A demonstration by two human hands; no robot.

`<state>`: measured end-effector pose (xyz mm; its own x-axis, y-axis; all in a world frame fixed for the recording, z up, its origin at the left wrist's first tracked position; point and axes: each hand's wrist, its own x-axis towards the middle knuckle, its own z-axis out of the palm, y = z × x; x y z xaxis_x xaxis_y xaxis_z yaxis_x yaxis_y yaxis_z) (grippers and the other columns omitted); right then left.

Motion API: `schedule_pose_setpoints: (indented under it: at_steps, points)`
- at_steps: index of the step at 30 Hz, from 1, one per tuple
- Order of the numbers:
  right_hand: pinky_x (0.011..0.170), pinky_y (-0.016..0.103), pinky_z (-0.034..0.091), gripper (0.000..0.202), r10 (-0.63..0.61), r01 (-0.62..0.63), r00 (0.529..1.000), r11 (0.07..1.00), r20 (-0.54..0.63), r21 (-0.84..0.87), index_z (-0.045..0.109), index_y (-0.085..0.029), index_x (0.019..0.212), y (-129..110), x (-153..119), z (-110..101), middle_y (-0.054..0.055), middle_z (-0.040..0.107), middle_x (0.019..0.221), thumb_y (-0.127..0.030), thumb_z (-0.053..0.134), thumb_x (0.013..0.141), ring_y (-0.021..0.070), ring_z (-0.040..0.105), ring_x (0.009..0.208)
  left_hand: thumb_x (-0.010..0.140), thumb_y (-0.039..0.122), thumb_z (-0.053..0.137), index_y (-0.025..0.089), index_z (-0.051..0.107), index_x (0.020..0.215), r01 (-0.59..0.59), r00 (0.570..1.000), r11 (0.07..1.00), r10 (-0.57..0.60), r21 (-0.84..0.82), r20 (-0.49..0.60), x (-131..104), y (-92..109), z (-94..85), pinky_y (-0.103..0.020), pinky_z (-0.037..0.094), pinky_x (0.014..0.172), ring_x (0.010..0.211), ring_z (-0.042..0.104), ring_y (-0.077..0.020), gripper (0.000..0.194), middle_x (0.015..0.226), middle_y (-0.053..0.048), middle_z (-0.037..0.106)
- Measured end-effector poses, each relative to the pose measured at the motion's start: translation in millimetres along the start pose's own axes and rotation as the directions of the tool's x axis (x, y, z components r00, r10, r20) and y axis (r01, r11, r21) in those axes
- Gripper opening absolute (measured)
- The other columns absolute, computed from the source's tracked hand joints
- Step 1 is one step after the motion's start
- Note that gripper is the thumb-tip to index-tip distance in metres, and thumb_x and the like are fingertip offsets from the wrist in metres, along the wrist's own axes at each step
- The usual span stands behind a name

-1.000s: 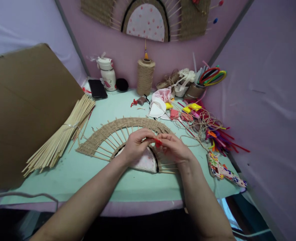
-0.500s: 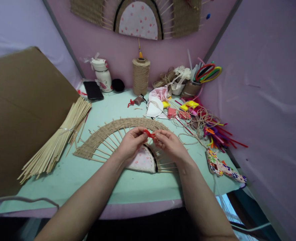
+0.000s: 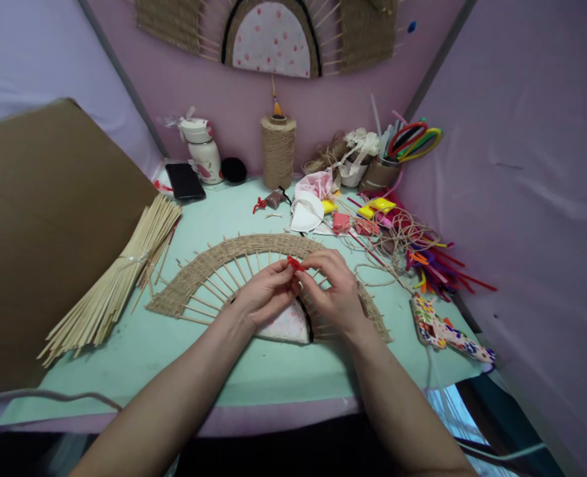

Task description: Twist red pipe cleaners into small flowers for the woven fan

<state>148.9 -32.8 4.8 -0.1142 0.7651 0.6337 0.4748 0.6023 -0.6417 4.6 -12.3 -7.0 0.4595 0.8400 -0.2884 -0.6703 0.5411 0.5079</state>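
While over fan (image 3: 189,281), hands (image 3: 266,291) (image 3: 336,288) close together.

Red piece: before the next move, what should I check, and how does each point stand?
1. Red piece between the fingertips of the left hand and right hand: ok.
2. Red piece's shape readable: cannot tell; fingers partly cover it.
3. Woven fan lying on the table: ok.
4. Whole fan visible: not ok; hands cover part.
5. Tangled twine well away from the fan: not ok; one loop lies close to its right side.
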Motion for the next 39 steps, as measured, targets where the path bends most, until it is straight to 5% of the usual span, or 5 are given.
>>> schedule_pose_setpoints:
  at_steps: [10,20,30,34,39]
  points:
    - [0.068,0.027,0.044,0.010,0.394,-0.385,0.919,0.894,0.005,0.227,0.061,-0.019,0.083,-3.7,-4.8,9.9,0.001,0.061,0.079,-0.026,0.056,0.086,0.0135,0.055,0.073,0.069,0.006,0.073,0.011,0.065,0.077,-0.093,0.995,0.994,0.090,-0.051,-0.049,6.0,-11.9,1.4,-0.019,0.048,0.071,0.071,0.060,-0.0084,0.012,0.075,-0.003,0.065]
    - [0.048,0.021,0.025,0.022,0.577,-0.711,0.669,0.311,0.469,0.631,0.056,-0.017,0.071,3.7,0.4,3.0,-0.006,0.045,0.056,-0.035,0.068,0.074,0.0061,0.034,0.050,0.059,0.021,0.083,0.014,0.066,0.071,-0.271,0.962,0.942,0.273,0.199,0.020,6.4,-11.7,-1.0,-0.021,0.044,0.068,0.066,0.055,-0.0085,0.022,0.070,0.001,0.062]
    - [0.044,0.020,0.018,0.025,0.311,-0.917,0.370,-0.028,0.876,0.397,0.052,-0.014,0.063,11.9,0.2,-3.3,-0.007,0.040,0.053,-0.024,0.075,0.063,0.0042,0.027,0.048,0.074,0.017,0.068,0.019,0.073,0.071,-0.569,0.817,0.293,0.094,0.769,0.569,-11.6,41.0,3.0,-0.026,0.042,0.070,0.072,0.057,-0.0143,0.007,0.074,-0.005,0.063]
    - [0.045,0.020,0.024,0.028,0.386,-0.862,0.483,0.051,0.786,0.504,0.057,-0.015,0.073,8.5,1.0,0.4,-0.005,0.043,0.058,-0.038,0.072,0.070,0.0055,0.033,0.050,0.072,0.016,0.071,0.017,0.069,0.071,-0.447,0.895,0.558,0.274,0.699,0.353,-8.4,28.2,1.8,-0.023,0.042,0.073,0.074,0.056,-0.0123,0.002,0.076,-0.003,0.061]
    - [0.071,0.029,0.045,0.032,0.451,-0.489,0.871,0.759,0.194,0.430,0.060,-0.020,0.106,3.9,-0.4,4.6,0.006,0.060,0.099,-0.040,0.063,0.080,0.0158,0.055,0.084,0.067,0.014,0.076,0.013,0.064,0.074,-0.107,0.991,0.986,0.116,0.125,-0.065,0.5,11.4,-2.3,-0.019,0.042,0.060,0.062,0.053,-0.0079,0.014,0.070,0.000,0.059]
